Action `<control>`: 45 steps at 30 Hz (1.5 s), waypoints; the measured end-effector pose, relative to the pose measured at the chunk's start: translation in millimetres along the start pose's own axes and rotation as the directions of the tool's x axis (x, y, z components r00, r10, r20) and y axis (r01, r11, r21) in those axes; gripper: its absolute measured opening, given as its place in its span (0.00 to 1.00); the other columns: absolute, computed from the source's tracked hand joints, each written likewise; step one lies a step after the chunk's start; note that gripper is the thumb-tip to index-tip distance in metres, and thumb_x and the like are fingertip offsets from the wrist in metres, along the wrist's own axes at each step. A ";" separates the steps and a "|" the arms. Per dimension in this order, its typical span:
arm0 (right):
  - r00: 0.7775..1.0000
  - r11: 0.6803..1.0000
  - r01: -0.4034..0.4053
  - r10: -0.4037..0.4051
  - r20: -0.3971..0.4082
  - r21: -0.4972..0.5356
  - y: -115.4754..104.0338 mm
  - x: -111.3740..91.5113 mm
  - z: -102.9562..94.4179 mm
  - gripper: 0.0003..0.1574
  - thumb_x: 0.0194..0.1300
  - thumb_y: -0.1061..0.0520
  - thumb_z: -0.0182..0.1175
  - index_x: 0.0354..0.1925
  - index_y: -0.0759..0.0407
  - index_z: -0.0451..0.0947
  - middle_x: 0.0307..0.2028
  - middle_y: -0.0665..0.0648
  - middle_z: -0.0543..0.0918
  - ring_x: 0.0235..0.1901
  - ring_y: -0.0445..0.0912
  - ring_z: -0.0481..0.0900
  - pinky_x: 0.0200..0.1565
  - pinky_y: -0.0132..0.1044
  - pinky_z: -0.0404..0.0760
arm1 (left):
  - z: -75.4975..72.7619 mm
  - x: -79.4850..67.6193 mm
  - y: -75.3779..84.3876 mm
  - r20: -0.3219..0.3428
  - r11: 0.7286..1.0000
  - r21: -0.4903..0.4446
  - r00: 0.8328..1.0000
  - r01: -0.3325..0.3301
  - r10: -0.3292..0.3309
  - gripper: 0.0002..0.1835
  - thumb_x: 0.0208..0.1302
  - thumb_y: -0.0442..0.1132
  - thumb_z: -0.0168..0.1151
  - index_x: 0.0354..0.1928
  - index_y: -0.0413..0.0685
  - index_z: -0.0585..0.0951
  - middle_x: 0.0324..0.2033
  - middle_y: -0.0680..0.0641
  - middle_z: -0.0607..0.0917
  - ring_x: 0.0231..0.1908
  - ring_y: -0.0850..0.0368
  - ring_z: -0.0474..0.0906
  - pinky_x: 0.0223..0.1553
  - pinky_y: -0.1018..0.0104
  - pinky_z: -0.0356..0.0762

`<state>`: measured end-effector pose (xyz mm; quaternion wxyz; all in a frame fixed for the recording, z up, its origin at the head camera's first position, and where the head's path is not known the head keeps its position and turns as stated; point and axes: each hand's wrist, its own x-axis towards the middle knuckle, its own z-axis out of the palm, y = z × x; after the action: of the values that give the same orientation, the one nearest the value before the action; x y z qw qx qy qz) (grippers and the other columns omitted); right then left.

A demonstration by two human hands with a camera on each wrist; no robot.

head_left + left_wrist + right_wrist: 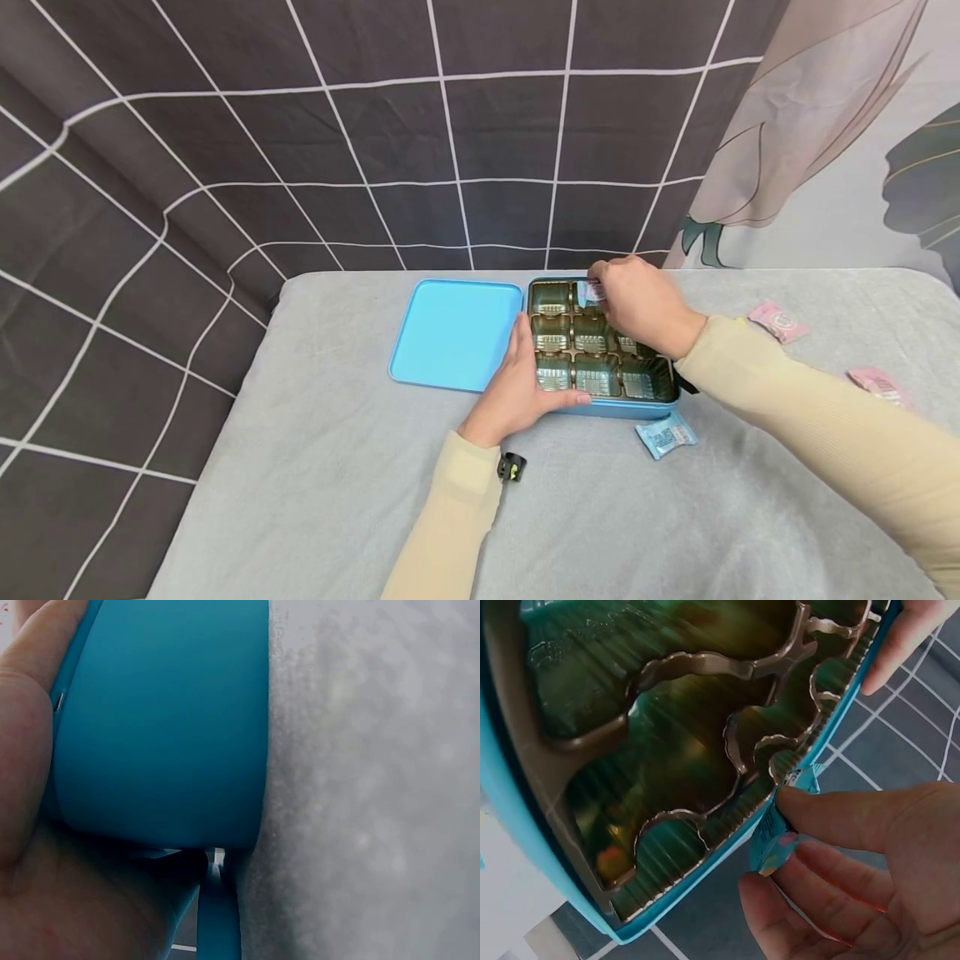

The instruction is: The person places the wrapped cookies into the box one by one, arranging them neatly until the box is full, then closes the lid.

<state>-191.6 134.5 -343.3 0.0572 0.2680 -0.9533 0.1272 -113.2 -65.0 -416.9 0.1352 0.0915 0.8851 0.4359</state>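
Showing at the back row of the open box (pixel 630 410), a blue packet (pixel 588 293) is pinched by the right hand (pixel 647 302), thumb against curled fingers; whether it touches the tray (pixel 597 375) is hard to tell. A loose pinch could drop it askew. The left hand (pixel 517 385) steadies the near-left corner, fingers straight, thumb spread.

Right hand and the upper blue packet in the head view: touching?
Touching. The right wrist view shows it: the right hand pinches the blue packet between thumb and fingers.
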 end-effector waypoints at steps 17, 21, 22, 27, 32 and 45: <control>0.998 0.999 -0.030 0.029 0.062 0.028 1.4 8.1 9.1 0.12 0.55 0.72 0.64 0.40 0.69 0.85 0.34 0.65 0.87 0.29 0.58 0.85 0.34 0.54 0.84 | -1.2 -0.9 1.5 0.005 1.000 -0.001 1.000 0.005 -0.005 0.75 0.49 0.63 0.77 0.79 0.50 0.28 0.79 0.47 0.30 0.77 0.53 0.37 0.73 0.54 0.54; 0.997 0.999 -0.034 0.032 0.074 0.028 2.3 9.3 9.2 0.12 0.55 0.72 0.63 0.39 0.69 0.86 0.34 0.65 0.88 0.30 0.58 0.85 0.35 0.54 0.84 | -1.7 -0.6 1.8 0.007 1.000 0.000 1.000 0.002 -0.002 0.75 0.50 0.63 0.77 0.79 0.50 0.28 0.79 0.47 0.30 0.77 0.53 0.37 0.73 0.54 0.54; 0.996 0.999 -0.035 0.033 0.077 0.028 2.5 9.5 9.4 0.11 0.56 0.72 0.64 0.39 0.69 0.86 0.34 0.65 0.88 0.30 0.58 0.85 0.35 0.54 0.84 | -1.7 -0.6 1.8 0.007 1.000 -0.003 1.000 0.003 -0.003 0.75 0.50 0.62 0.77 0.79 0.50 0.28 0.79 0.47 0.30 0.77 0.53 0.37 0.73 0.54 0.54; 0.994 0.999 -0.045 0.042 0.098 0.026 2.6 10.6 9.7 0.10 0.57 0.71 0.64 0.38 0.68 0.87 0.33 0.64 0.88 0.29 0.57 0.85 0.35 0.54 0.84 | -1.4 -0.3 1.6 0.009 1.000 -0.009 1.000 0.002 -0.002 0.75 0.50 0.62 0.78 0.79 0.50 0.29 0.79 0.47 0.30 0.77 0.53 0.37 0.73 0.54 0.54; 0.992 0.998 -0.060 0.058 0.116 0.017 1.2 12.9 10.1 0.11 0.56 0.71 0.62 0.37 0.67 0.88 0.34 0.65 0.88 0.31 0.59 0.86 0.36 0.55 0.84 | -1.1 -0.4 1.4 0.010 1.000 -0.005 1.000 0.004 -0.004 0.75 0.50 0.63 0.77 0.79 0.50 0.28 0.79 0.47 0.30 0.77 0.53 0.37 0.73 0.54 0.54; 0.981 0.995 -0.102 0.101 0.164 0.001 -3.5 18.6 15.1 0.10 0.56 0.71 0.61 0.23 0.61 0.82 0.19 0.57 0.81 0.19 0.52 0.79 0.26 0.50 0.82 | -0.7 0.4 0.3 0.006 1.000 0.003 1.000 -0.001 0.001 0.75 0.49 0.63 0.77 0.79 0.48 0.29 0.79 0.46 0.30 0.77 0.53 0.38 0.72 0.54 0.55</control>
<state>-206.1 118.3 -353.7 -0.0291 0.2290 -0.9665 0.1121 -113.8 -65.1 -416.3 0.1374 0.0934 0.8853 0.4342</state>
